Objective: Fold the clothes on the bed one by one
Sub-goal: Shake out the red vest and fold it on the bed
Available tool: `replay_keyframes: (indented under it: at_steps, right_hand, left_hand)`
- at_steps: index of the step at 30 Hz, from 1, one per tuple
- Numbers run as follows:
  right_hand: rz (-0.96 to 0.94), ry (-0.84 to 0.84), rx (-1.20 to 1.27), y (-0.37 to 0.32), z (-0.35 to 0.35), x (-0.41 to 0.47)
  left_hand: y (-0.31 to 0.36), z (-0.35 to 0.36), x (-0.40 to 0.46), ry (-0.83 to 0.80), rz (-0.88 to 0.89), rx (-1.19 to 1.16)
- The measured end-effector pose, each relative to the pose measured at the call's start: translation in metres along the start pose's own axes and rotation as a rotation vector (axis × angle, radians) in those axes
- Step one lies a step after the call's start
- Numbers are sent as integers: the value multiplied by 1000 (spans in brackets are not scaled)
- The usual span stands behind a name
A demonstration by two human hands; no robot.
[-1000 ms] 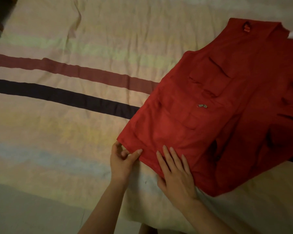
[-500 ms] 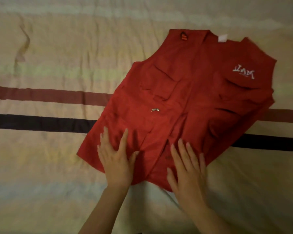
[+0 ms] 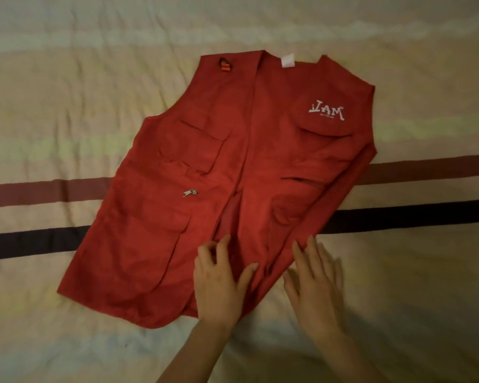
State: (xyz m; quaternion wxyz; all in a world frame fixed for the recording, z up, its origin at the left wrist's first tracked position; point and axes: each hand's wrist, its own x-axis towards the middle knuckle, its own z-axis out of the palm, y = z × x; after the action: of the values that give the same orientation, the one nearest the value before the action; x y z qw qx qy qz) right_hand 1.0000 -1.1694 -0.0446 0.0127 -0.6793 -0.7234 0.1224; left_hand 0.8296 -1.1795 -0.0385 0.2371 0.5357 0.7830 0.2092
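The red sleeveless cloth vest is lying as a thin woven fabric, matt and lightly creased, with 4 flapped pockets stitched from the same cloth. A small silvery metal zip pull is catching the light with a dull shine. The white lettering on the chest is looking raised, like embroidery or print. A white cloth neck label is showing soft and matt. The pale striped cloth bedspread is looking matt, quilted and finely wrinkled.
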Motion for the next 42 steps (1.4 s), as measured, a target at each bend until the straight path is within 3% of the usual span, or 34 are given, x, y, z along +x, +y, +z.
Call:
replay_keyframes:
  at_steps: [4, 7, 11, 15, 23, 27, 33, 42]
  right_hand:
    - [164, -17, 143, 16, 10, 15]
    - [152, 18, 234, 13, 16, 22]
    - [219, 73, 453, 0, 15, 32]
    - [487, 161, 798, -8, 5, 40]
    - [572, 243, 833, 23, -15, 12]
    - [548, 185, 824, 29, -11, 13]
    - [292, 270, 665, 13, -13, 22]
    - [95, 191, 656, -35, -19, 50]
  left_hand:
    - [-2, -3, -17, -65, -151, -123]
    - [-5, -6, -27, -120, -260, -227]
    - [-9, -12, -26, -63, -245, -246]
    - [-2, -24, -8, 29, -199, -225]
    - [-3, -28, 8, 96, -198, -220]
    - [-3, -26, 6, 109, -238, -309]
    - [-3, -52, 16, 329, -259, -575]
    - [-33, -71, 49, 337, -280, -436]
